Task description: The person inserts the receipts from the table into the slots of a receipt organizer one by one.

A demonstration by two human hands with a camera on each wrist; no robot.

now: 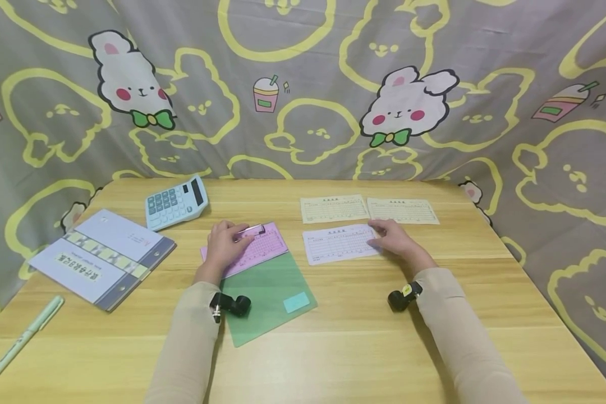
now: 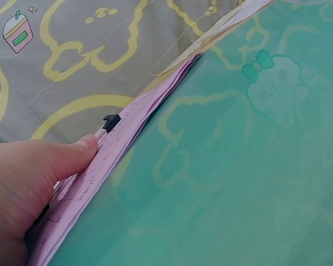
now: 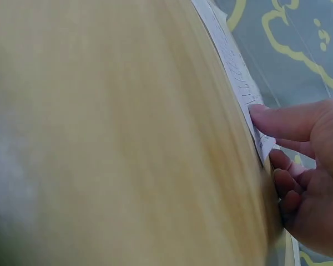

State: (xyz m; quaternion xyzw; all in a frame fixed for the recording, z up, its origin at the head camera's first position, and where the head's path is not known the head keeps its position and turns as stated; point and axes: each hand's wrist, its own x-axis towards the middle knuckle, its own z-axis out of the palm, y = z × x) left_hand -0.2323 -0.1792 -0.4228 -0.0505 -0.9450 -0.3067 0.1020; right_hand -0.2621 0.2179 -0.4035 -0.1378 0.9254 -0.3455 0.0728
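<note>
My left hand (image 1: 224,244) is at the metal clip (image 1: 251,231) of a green clipboard (image 1: 262,303), its thumb and forefinger closed about the clip. In the left wrist view, the thumb tip lies by the clip's black end (image 2: 111,122). Pink printed forms (image 1: 265,245) lie under that clip. A white printed form (image 1: 333,244) lies to the right, its right edge pinched by my right hand (image 1: 396,244). The right wrist view has the thumb on top of the form's corner (image 3: 263,143). Two cream-coloured printed forms (image 1: 333,209) lie side by side behind the white one.
A light blue calculator (image 1: 174,205) stands at the back left. Nearer the left edge lies a grey-lilac ledger book (image 1: 103,258), with a pale green pen (image 1: 22,342) in front of it. A patterned curtain (image 1: 313,84) surrounds the wooden table (image 1: 363,348).
</note>
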